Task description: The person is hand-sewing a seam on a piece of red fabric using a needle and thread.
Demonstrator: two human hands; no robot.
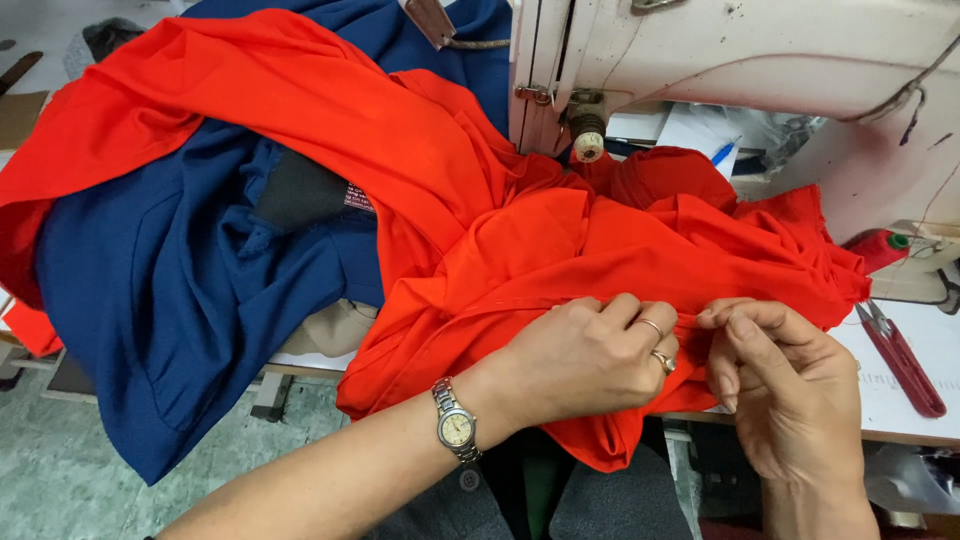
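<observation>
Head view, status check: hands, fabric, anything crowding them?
Left hand and right hand both pinching the red fabric edge at the table front. Blue fabric heaped left. Sewing machine behind, red snips lying right.

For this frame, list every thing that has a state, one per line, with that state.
Left hand: closed, pinching a fold of the red fabric.
Right hand: closed, pinching the same fold beside the left.
Red fabric: crumpled, heaped under the sewing machine.
Blue fabric: bunched, hanging off the table edge.
Sewing machine: needle area hidden by fabric.
Red snips: lying flat on the table, untouched.
</observation>
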